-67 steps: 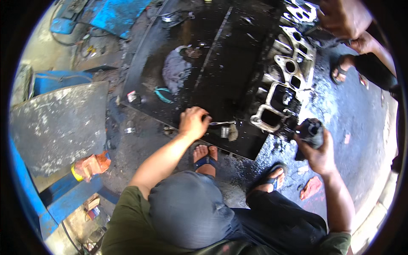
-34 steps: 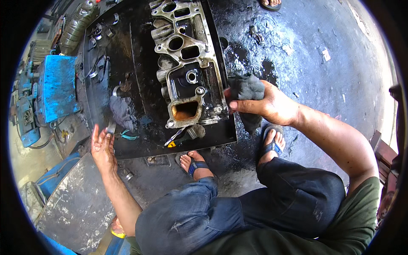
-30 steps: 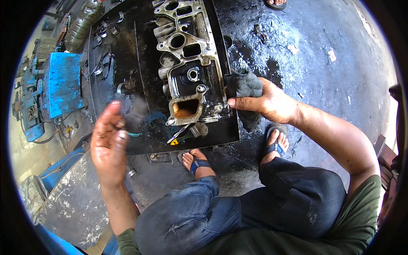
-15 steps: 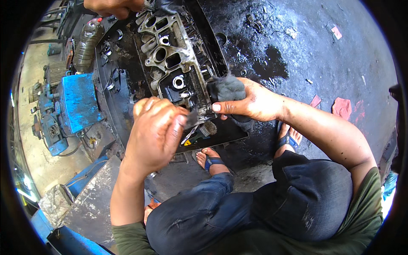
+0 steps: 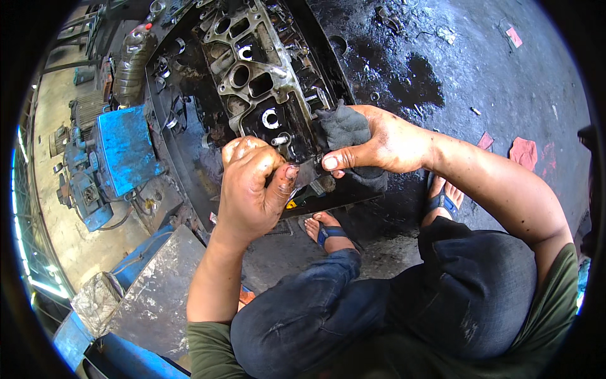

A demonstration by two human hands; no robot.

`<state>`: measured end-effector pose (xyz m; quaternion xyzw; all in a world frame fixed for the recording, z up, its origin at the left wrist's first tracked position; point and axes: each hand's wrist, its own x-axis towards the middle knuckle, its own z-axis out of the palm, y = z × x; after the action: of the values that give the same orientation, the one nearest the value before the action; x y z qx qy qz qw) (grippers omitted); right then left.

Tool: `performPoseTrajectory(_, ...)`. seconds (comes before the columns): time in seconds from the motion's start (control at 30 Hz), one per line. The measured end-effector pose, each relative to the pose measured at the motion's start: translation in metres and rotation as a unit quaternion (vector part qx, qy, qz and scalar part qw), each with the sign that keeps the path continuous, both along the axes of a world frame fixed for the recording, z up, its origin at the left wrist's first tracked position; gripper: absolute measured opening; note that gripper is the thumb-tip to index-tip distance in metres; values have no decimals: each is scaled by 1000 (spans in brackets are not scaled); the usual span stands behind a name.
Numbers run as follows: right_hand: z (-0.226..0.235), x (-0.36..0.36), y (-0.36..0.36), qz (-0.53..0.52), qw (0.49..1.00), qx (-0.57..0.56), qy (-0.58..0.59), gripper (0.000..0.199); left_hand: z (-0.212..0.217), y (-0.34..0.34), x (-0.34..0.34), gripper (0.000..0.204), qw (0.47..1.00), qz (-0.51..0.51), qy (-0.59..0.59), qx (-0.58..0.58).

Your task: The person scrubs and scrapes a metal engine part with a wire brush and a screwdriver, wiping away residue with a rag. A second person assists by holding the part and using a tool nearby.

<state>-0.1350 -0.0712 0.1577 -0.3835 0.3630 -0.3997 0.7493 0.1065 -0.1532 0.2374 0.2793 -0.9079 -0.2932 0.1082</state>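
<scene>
My left hand point(image 5: 252, 183) is closed in a pinch on a thin, flat grey metal blade point(image 5: 308, 173), like a scraper. It lies against the near end of an oily engine cylinder head point(image 5: 265, 88), which has several round and squarish ports. My right hand point(image 5: 385, 142) grips a dark grey rag point(image 5: 346, 131) at the right of that end. The right thumb reaches toward the blade's tip; whether it touches the blade is hard to tell. The fingers under the rag are mostly hidden.
The cylinder head lies in a dark metal tray point(image 5: 331, 210) with several loose metal parts. A plastic bottle point(image 5: 132, 69) with a red cap and a blue machine point(image 5: 126, 148) stand at the left. Red scraps point(image 5: 523, 156) lie on the oily floor at the right.
My left hand has moved right and slightly down the blade's side, nearer my right thumb. The other person's hand at the top left has left the view. The whole view has shifted slightly.
</scene>
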Motion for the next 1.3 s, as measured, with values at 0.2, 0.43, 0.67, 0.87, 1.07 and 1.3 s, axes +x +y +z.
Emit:
performPoseTrajectory(0.2,-7,1,-6,5,999,2,-50,34,2,6,-4,26,1000,21,10,11)
performPoseTrajectory(0.43,-13,2,-7,12,998,10,-62,31,1,9,-7,29,998,42,20,35)
performPoseTrajectory(0.67,-17,2,-11,37,997,8,-60,30,-2,12,-10,31,998,39,37,24)
performPoseTrajectory(0.87,-17,6,-6,8,995,46,-83,34,-2,15,-17,31,999,31,9,-5)
performPoseTrajectory(1.07,-13,5,-7,3,995,45,-94,37,-4,12,-15,32,999,20,27,-8)
performPoseTrajectory(1.3,-7,2,-5,9,996,63,-57,35,-5,8,-7,30,998,32,45,23)
